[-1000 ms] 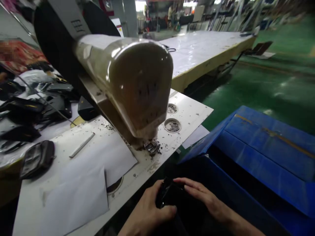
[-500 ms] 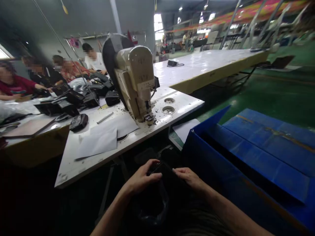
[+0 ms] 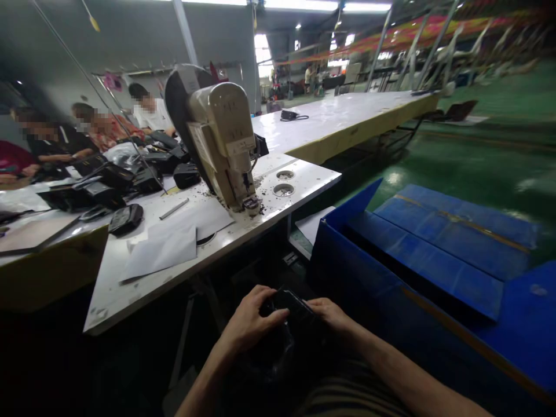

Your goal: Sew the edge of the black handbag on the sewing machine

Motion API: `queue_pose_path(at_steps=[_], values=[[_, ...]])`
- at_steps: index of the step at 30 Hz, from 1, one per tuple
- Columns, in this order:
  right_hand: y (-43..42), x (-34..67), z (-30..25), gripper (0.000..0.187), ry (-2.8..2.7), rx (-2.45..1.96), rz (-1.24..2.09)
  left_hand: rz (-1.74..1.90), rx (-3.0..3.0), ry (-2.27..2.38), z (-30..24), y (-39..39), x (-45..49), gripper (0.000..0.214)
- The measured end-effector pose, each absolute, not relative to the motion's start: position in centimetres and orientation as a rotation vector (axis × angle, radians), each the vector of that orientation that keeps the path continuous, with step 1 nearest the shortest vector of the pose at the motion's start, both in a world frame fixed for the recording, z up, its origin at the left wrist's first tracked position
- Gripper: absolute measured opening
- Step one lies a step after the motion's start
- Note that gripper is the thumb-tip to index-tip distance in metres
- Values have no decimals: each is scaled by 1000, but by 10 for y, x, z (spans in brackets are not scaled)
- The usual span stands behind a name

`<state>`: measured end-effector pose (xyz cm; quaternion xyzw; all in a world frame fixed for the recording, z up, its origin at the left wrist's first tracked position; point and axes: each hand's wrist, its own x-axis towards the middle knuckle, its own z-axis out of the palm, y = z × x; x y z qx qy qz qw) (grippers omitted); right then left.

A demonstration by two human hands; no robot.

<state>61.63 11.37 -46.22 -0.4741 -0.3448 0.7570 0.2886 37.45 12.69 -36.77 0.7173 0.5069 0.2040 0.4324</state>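
Observation:
Low in the middle of the head view, a dark black bag-like piece (image 3: 296, 304) with a shiny edge is held between both hands, over the lap. My left hand (image 3: 254, 315) is closed on its left side, thumb on top and fingers curled around the far edge. My right hand (image 3: 332, 313) pinches the right edge, its fingers mostly hidden beneath. Shiny plastic-like film (image 3: 286, 344) hangs below the left thumb. Against the dark clothing, the outline of the piece is hard to make out.
Ahead stands a beige sewing-type machine (image 3: 228, 133) on a white table (image 3: 269, 223) with paper sheets (image 3: 163, 252) and a black pouch (image 3: 125, 220). A blue box (image 3: 417, 284) with raised flaps is at right. Co-workers (image 3: 56, 139) sit left behind piled black bags (image 3: 117, 176).
The view has shifted, so the table and box sit further left. The black piece is tilted up a little, showing more of its shiny edge. Both hands keep their hold.

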Motion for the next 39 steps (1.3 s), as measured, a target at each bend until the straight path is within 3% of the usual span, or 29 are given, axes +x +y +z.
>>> queue_pose_path(at_steps=[9, 16, 22, 39], values=[[120, 603, -463, 63, -1019, -1381, 1967, 715, 1647, 1315, -403, 126, 361, 27], [149, 584, -440, 40, -1365, -1381, 1842, 830, 1490, 1330, -417, 112, 345, 17], [173, 575, -445, 41, -1440, -1330, 1903, 895, 1466, 1425, -421, 109, 342, 16], [175, 604, -471, 42, -1437, -1396, 1826, 664, 1435, 1472, -430, 142, 383, 18]])
